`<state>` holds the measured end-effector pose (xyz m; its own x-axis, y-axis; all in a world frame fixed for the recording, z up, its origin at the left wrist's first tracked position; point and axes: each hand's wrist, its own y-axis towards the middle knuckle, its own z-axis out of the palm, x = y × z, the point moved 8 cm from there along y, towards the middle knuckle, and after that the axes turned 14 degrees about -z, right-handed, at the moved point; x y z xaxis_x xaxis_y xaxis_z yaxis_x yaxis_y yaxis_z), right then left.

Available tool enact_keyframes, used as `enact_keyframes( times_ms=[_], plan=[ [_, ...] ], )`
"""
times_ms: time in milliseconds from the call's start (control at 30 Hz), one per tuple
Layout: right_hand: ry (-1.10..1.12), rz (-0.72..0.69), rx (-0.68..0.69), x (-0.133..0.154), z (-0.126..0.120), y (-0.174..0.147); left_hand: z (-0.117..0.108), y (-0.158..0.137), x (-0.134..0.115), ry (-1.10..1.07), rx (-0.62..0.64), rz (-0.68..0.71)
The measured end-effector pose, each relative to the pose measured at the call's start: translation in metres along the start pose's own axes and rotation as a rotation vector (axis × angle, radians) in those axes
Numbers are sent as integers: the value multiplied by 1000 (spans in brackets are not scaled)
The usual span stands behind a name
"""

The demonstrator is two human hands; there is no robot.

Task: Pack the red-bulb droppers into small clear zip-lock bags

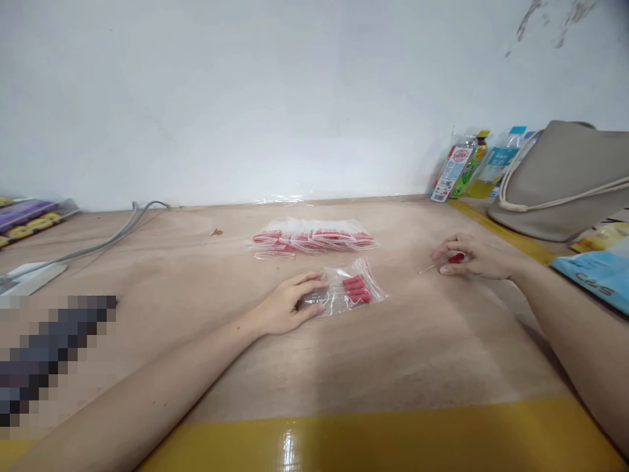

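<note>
My clear bag [336,298] lies flat on the brown table [393,354], in front of me, near the middle. It is shiny and a bit crinkly, and I can see right through it. Inside are some short red pieces [356,289], lined up side by side near the right end. That end has thin lines running across it, and it sticks out a little crooked.

My left hand [287,303] is at the other end of the bag. My thumb and pointing finger are apart, with a gap between them, and their tips touch the clear plastic. The red pieces are to the right of my fingertips, not touching them.

My right hand [472,260] is over on the right, well apart from the bag. There my thumb and fingers are pinched on a small red thing [457,258]. A thin pale bit pokes out of it to the left. It is too small for me to tell what it is. Behind my bag is a row of little bags [314,237] with red in them.
</note>
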<state>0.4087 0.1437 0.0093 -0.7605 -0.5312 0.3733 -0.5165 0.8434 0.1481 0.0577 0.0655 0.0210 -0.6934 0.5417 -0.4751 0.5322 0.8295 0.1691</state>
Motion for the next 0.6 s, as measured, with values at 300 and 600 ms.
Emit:
enact_keyframes(
  times_ms=[300,600],
  plan=[
    [128,-106,-82,49,4,13,-2,0,0,-5,-13,10],
    [-262,-436,-277,139,23,34,-4,-1,-1,-10,-20,30]
  ],
)
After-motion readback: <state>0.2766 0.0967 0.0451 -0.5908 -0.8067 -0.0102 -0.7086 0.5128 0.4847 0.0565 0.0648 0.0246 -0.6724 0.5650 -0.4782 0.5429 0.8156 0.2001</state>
